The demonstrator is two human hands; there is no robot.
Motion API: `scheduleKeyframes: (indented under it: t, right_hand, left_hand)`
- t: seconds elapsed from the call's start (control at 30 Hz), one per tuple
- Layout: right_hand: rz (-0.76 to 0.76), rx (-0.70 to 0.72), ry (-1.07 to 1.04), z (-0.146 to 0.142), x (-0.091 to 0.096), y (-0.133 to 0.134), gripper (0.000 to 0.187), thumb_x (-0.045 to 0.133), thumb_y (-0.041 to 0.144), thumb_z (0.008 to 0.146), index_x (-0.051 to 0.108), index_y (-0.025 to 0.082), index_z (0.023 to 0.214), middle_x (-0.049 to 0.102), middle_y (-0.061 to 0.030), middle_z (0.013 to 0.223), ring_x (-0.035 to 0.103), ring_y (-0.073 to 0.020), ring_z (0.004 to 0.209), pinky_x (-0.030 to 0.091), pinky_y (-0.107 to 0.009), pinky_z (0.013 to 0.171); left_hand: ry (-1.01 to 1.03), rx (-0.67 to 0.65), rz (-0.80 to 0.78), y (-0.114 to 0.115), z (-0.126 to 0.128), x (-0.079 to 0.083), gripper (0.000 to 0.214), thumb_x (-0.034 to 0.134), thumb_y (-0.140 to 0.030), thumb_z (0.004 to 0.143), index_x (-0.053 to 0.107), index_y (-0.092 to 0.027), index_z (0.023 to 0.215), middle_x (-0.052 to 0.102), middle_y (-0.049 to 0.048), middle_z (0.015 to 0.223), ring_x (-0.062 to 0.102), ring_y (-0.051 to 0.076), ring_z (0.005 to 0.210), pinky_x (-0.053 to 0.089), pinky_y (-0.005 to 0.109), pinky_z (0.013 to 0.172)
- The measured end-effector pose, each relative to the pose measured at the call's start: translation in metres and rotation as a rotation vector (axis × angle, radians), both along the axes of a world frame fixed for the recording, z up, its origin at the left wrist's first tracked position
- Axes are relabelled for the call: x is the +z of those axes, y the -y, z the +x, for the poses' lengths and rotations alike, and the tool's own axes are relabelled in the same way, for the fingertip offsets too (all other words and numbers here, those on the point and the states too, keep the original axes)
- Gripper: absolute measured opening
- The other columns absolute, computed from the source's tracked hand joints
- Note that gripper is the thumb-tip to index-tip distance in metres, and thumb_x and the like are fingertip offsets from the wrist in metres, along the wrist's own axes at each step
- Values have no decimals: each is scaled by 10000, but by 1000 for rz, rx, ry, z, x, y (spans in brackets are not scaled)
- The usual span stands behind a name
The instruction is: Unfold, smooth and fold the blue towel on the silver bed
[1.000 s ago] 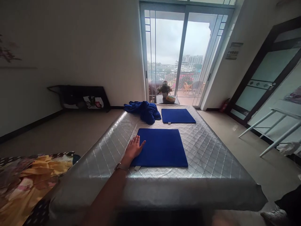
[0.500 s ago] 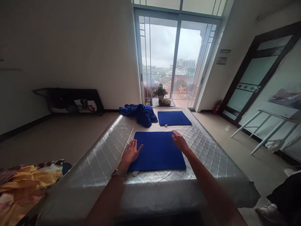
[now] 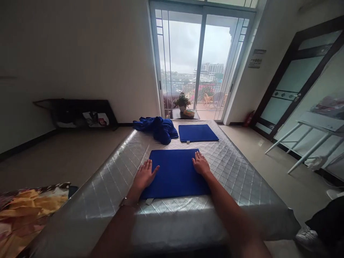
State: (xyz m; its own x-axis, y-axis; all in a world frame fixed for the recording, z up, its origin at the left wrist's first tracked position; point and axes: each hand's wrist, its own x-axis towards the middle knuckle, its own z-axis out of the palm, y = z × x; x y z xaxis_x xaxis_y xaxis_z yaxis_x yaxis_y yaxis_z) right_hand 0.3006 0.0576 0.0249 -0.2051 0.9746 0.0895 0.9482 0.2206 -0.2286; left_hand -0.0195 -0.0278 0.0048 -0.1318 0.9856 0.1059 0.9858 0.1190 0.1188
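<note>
A flat blue rectangle of folded cloth lies on a silvery quilted mattress, with a small white tag at its near left corner. My left hand rests flat on its left edge, fingers stretched out and thumb spread inward. On the right edge, near the far corner, my right hand lies flat with its fingers extended. Neither hand grips anything. Farther back on the mattress is a second flat blue cloth, also tagged. Left of it sits a crumpled heap of blue cloth.
Yellow and patterned fabric lies at the lower left. Past the mattress stand a small table with a potted plant and a sliding glass door. A white-legged table is at right; a person's shoe shows at lower right.
My right hand has moved from the far right corner down onto the cloth's right edge and flattened. My left hand stays on the left edge. The view has shifted slightly.
</note>
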Motion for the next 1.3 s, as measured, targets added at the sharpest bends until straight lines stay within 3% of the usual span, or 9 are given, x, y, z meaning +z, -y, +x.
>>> scheduleKeyframes:
  t: [0.13, 0.23, 0.47, 0.57, 0.63, 0.73, 0.93, 1.03, 1.3]
  right_hand:
    - [6, -8, -19, -1, -1, 1, 630, 249, 374, 1041, 305, 41, 1573, 271, -137, 1649, 208, -222, 1536, 148, -370, 1238]
    - [12, -6, -40, -2, 0, 3, 636, 254, 370, 1037, 313, 24, 1567, 280, -148, 1643, 221, -235, 1533, 153, -376, 1241]
    - [51, 38, -10, 1, 3, 8, 614, 251, 332, 1039, 308, 25, 1567, 252, -155, 1649, 160, -219, 1548, 153, -383, 1242]
    - [54, 93, 22, 4, -1, 7, 596, 249, 286, 1034, 298, 42, 1575, 223, -135, 1659, 133, -212, 1552, 143, -388, 1246]
    - [35, 100, 28, 5, -3, 5, 595, 250, 280, 1032, 297, 39, 1574, 237, -133, 1656, 152, -214, 1549, 155, -380, 1244]
    - [28, 72, 15, 4, -2, 4, 603, 246, 312, 1039, 306, 29, 1569, 267, -140, 1646, 188, -218, 1541, 173, -374, 1241]
    - [14, 22, 4, -1, 1, 4, 594, 247, 337, 1046, 328, 72, 1571, 269, -120, 1649, 205, -202, 1537, 160, -364, 1243]
    - [6, 18, 27, -1, 1, 4, 596, 244, 322, 1046, 315, 49, 1571, 264, -131, 1648, 194, -206, 1540, 157, -372, 1242]
    - [28, 8, 111, -9, 20, -4, 575, 332, 261, 1004, 395, 46, 1534, 330, -161, 1620, 266, -236, 1518, 122, -395, 1241]
  left_hand:
    - [-31, 29, 10, 2, -1, 7, 956, 28, -712, 953, 327, -32, 1554, 308, 196, 1629, 284, 284, 1521, 213, 468, 1249]
    - [-35, -48, 7, 1, 20, 13, 937, 41, -698, 963, 324, -29, 1555, 283, 194, 1638, 257, 278, 1530, 205, 444, 1252]
    - [91, -466, -27, -36, 156, 25, 814, 57, -627, 998, 315, -117, 1578, 269, 123, 1654, 236, 239, 1538, 183, 423, 1262]
    - [150, -472, -21, -59, 197, 26, 816, 29, -591, 1006, 313, -75, 1572, 283, 154, 1644, 228, 247, 1539, 194, 430, 1261]
    - [168, -437, -17, -68, 202, 22, 803, 32, -578, 1008, 319, -84, 1572, 299, 162, 1636, 232, 255, 1537, 205, 448, 1257]
    - [147, -391, -1, -72, 177, 14, 778, 58, -584, 1009, 321, -121, 1577, 293, 145, 1641, 230, 257, 1538, 202, 465, 1257]
    - [67, -134, 4, -62, 55, 5, 817, 87, -652, 989, 337, -137, 1571, 294, 146, 1642, 245, 284, 1533, 214, 509, 1243]
    - [59, -24, 34, -55, 10, 0, 865, 85, -680, 975, 341, -101, 1564, 284, 178, 1641, 258, 302, 1528, 240, 506, 1230]
    - [66, 24, 74, -49, 8, 0, 940, 52, -704, 956, 316, -34, 1560, 285, 205, 1637, 277, 303, 1522, 241, 475, 1237]
